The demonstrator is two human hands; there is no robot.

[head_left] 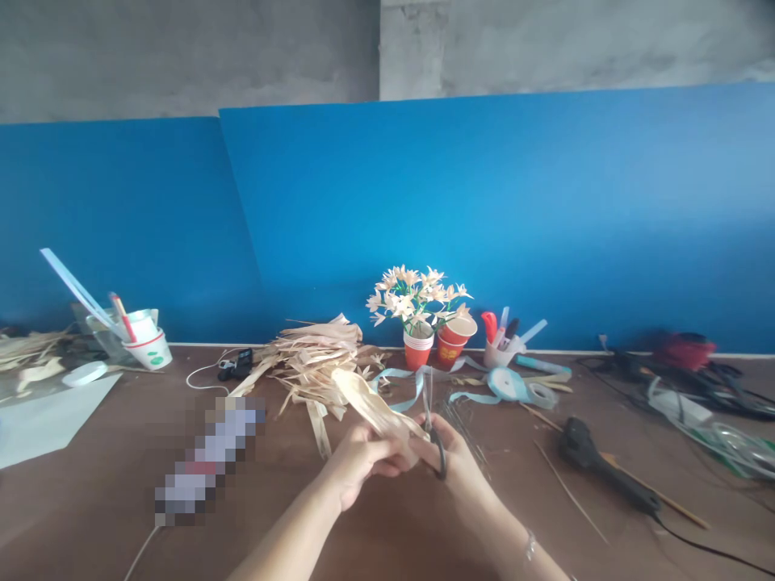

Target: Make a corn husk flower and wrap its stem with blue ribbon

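Observation:
My left hand (369, 461) is closed on a pale strip of dried husk (363, 397), which rises from my fingers toward the upper left. Beside it, my right hand (451, 458) has its fingers through the dark handles of a pair of scissors (429, 407), blades pointing up and away from me. The near end of the husk lies close to the scissors; whether the blades touch it I cannot tell. Behind my left hand spreads a heap of the same husk strips (320, 355).
Handmade flowers (412, 298) stand in red paper cups (417, 353) at the back. Light-blue ribbon (507, 385) and thin wires lie right of my hands. Farther right rests a black corded tool (605, 468). A blurred-out device (209, 460) is at left, a pen cup (148, 351) behind it.

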